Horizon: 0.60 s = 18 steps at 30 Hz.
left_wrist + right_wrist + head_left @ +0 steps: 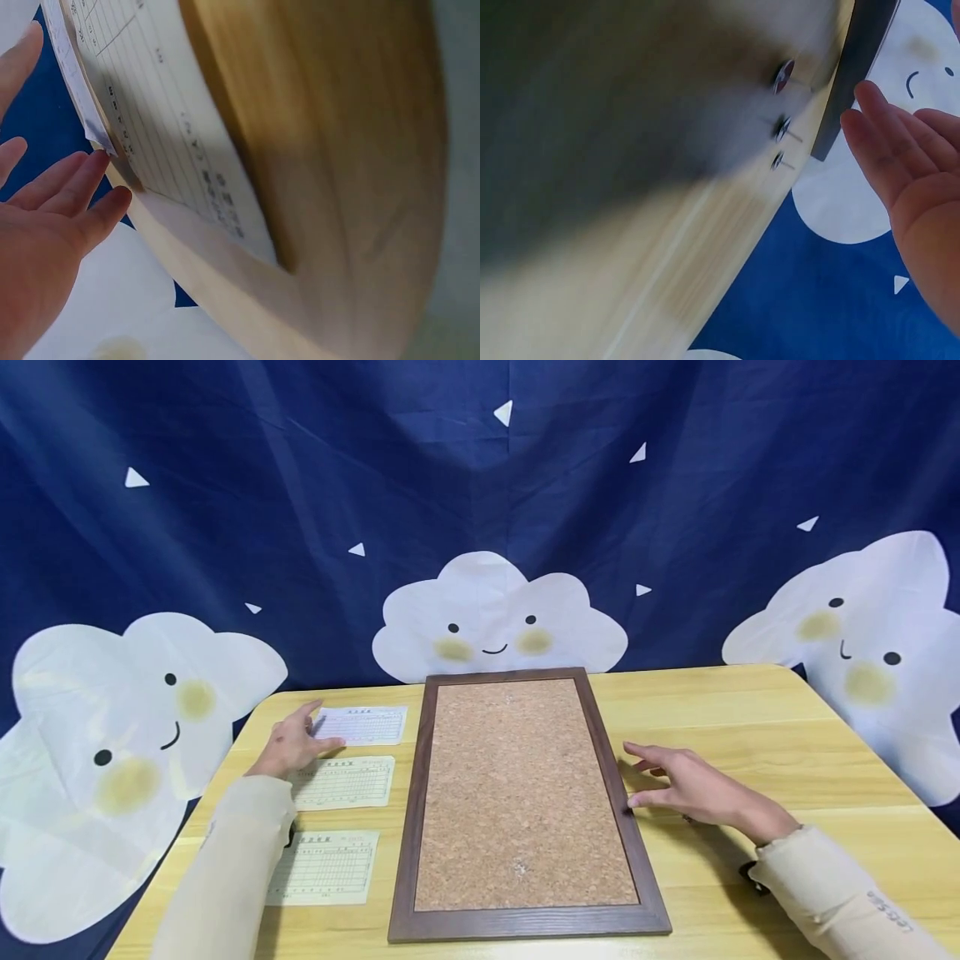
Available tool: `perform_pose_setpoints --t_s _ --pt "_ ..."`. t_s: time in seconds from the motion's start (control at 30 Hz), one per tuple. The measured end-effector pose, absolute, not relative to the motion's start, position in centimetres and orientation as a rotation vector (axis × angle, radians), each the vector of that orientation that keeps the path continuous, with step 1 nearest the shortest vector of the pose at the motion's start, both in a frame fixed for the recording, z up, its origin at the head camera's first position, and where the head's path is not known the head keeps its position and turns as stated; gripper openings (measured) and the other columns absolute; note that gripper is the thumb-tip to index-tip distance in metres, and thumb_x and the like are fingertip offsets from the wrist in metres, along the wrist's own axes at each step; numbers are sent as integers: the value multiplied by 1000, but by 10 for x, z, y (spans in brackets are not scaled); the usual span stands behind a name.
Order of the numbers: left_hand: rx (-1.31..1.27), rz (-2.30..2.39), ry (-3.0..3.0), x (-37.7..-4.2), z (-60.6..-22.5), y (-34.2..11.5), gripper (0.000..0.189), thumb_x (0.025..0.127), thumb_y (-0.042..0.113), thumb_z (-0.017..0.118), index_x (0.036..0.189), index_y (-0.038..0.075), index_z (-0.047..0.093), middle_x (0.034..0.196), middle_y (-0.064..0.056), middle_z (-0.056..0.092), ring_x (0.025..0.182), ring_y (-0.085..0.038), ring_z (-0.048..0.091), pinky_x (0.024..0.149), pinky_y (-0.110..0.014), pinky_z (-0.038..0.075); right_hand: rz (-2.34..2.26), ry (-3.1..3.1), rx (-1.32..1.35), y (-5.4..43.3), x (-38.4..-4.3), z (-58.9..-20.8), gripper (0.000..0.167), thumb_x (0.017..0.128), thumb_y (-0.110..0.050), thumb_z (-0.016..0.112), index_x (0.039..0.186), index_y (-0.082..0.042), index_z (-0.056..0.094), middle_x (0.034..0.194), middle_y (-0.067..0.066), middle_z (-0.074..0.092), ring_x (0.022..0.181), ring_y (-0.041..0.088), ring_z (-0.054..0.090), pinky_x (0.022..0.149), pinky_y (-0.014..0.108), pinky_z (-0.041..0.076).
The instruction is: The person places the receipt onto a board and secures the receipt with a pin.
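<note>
My left hand (291,745) reaches over the left edge of the farthest printed paper slip (369,725), its thumb and fingers spread around that edge. In the left wrist view the fingertips are right at the slip's corner, with nothing gripped. A second slip (351,782) lies just nearer, partly under the hand. The third slip (330,870) is partly covered by the left sleeve. My right hand (693,787) hovers with extended fingers beside the right side of a dark-framed cork board (517,793). Three thumbtacks (782,128) appear below it in the right wrist view.
The wooden table (750,718) has rounded far corners. Behind it hangs a dark blue curtain (315,485) printed with white smiling clouds. The cork board lies lengthwise between the slips and my right hand.
</note>
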<state>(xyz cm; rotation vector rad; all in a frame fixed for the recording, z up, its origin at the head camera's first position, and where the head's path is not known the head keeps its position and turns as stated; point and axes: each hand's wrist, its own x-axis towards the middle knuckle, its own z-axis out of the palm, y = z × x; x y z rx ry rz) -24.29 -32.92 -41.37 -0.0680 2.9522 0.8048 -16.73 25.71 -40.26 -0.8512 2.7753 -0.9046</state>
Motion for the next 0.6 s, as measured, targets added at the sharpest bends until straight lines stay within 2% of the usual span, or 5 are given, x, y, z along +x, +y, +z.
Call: perform_pose_setpoints --t_s 0.1,0.27,0.6 --pt "-102 804 2954 -244 -414 -329 96 85 30 81 154 -4 25 136 -37 44 123 -50 42 106 -62 32 -924 2754 -850 255 -167 -404 81 86 -36 79 142 11 46 131 23 61 111 33 65 89 49 52" --pt "-213 801 2936 -246 -414 -329 91 86 28 80 151 -9 28 136 -36 46 125 -50 40 106 -61 33 -974 2703 -849 252 -167 -404 80 86 -33 79 142 12 45 135 27 57 110 36 64 88 47 54" --pt "-400 809 2930 -246 -414 -328 73 87 21 79 142 -10 42 133 -33 50 120 -46 47 101 -56 40 -1032 2638 -786 247 -171 -405 70 86 -22 80 139 12 49 132 29 58 107 36 66 84 37 57"
